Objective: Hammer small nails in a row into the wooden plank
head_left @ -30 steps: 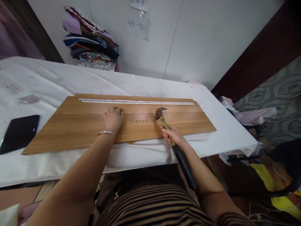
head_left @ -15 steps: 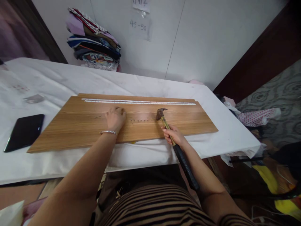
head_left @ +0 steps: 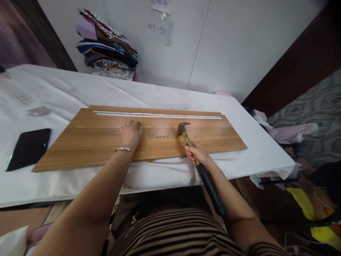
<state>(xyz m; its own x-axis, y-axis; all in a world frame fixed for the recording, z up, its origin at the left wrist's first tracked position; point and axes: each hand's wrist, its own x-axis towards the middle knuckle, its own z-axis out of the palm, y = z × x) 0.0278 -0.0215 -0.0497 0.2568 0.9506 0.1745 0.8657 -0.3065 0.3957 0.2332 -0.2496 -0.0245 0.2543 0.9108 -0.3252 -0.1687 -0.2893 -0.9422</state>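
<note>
A long wooden board (head_left: 87, 142) lies across a table, with two white measuring strips (head_left: 160, 115) along its far edge. My left hand (head_left: 131, 134) rests on the board left of centre, its fingers curled down; whatever may be under them is hidden. My right hand (head_left: 196, 153) is wrapped round the handle of a hammer (head_left: 204, 174), whose rusty head is over the board. Between my hands runs a row of several small nails (head_left: 163, 136). One thin nail-like piece (head_left: 112, 132) lies to the left of my left hand.
The white-covered table (head_left: 160, 96) carries a black phone (head_left: 28, 148) at the left and a small clear plastic bag (head_left: 39, 111) behind it. Folded cloths (head_left: 109, 46) are stacked by the back wall. A dotted cloth (head_left: 291, 132) is beyond the table's right end.
</note>
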